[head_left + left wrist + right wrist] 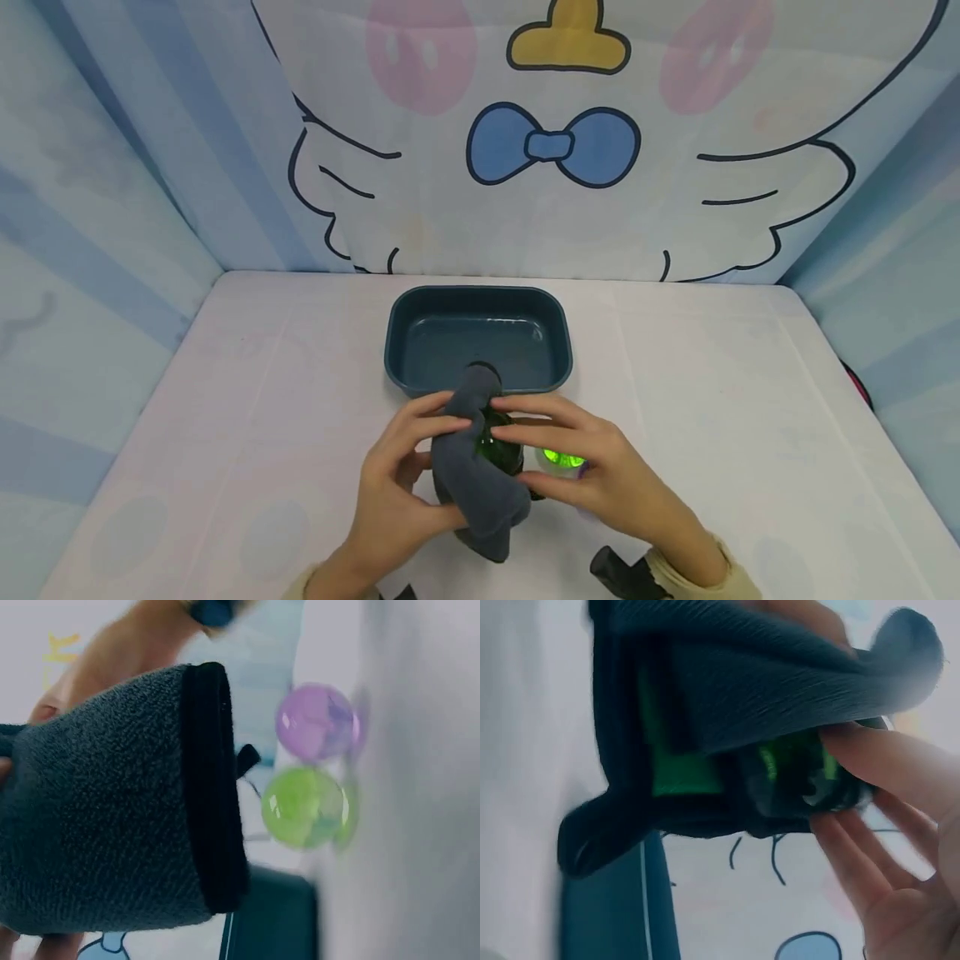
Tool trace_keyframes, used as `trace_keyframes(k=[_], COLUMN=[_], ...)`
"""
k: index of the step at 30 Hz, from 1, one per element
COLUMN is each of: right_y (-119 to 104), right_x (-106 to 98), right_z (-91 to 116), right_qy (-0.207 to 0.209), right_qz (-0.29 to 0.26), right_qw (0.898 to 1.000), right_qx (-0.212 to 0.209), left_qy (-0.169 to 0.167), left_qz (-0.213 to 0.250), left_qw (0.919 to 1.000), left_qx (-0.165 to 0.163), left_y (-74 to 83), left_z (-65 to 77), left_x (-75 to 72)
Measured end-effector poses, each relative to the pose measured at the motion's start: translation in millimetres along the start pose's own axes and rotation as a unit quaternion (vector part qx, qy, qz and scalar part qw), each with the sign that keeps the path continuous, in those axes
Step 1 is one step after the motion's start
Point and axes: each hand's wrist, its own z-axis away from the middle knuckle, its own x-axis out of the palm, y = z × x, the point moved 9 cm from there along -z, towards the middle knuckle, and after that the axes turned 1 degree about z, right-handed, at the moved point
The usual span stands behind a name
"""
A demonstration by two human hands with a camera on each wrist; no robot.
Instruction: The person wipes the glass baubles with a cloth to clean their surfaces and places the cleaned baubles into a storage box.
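Note:
A dark grey cloth [472, 479] is draped around a shiny, dark green see-through object [498, 446], whose full shape the cloth hides. My left hand [393, 487] grips the cloth from the left, fingers over its top and thumb low on its near side. From the right, my right hand [600, 454] pinches the green object where it shows past the cloth. The right wrist view shows its thumb and fingers on either side of the green surface [784, 765]. In the left wrist view the cloth [112, 817] covers it, its black edge hanging out.
A dark teal basin [480, 333] stands just beyond the hands. A clear green ball [304, 808] and a clear purple ball [315, 722] lie side by side on the pale table [712, 400]; the right hand partly covers both in the head view. Printed curtains surround the table.

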Motion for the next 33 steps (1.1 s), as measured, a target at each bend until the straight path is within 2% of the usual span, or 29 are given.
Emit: trace_keyframes(k=[4, 8, 12, 16, 20, 26, 29, 31, 33], right_y=[-5.9, -5.3, 1.1, 13.0, 18.0, 16.7, 15.1, 10.5, 2.4], right_x=[5.0, 5.3, 4.0, 3.0, 4.5, 5.4, 6.2, 4.9, 2.4], right_z=[-0.7, -0.7, 0.8, 3.8, 5.3, 3.5, 2.9, 1.5, -0.3], right_qy=[-0.004, 0.008, 0.018, 0.028, 0.03, 0.016, 0.0, -0.001, 0.01], right_qz=[0.014, 0.012, 0.002, -0.041, -0.055, -0.037, -0.008, 0.025, 0.048], right_qw=[0.999, 0.999, 1.0, 0.996, 0.992, 0.993, 0.994, 0.996, 0.998], right_qx=[-0.043, -0.038, 0.004, 0.08, 0.114, 0.11, 0.11, 0.09, 0.051], left_qy=[-0.008, -0.01, -0.018, -0.033, -0.036, -0.022, -0.011, -0.003, 0.004], left_qz=[0.027, 0.021, -0.011, -0.06, -0.07, -0.058, -0.049, -0.042, -0.036], left_qw=[0.9991, 0.9989, 0.9994, 0.9976, 0.9962, 0.9974, 0.998, 0.9985, 0.9991], left_qx=[-0.032, -0.042, -0.028, 0.015, 0.039, 0.039, 0.039, 0.033, 0.024], left_y=[-3.0, -2.9, -0.8, 4.9, 7.2, 6.4, 7.2, 7.1, 6.6], left_z=[0.0, 0.2, 0.8, 1.6, 2.1, 1.4, 0.3, -0.4, -1.1], left_x=[1.6, 1.6, 2.1, 5.0, 6.3, 3.6, 1.1, -1.1, -3.2])
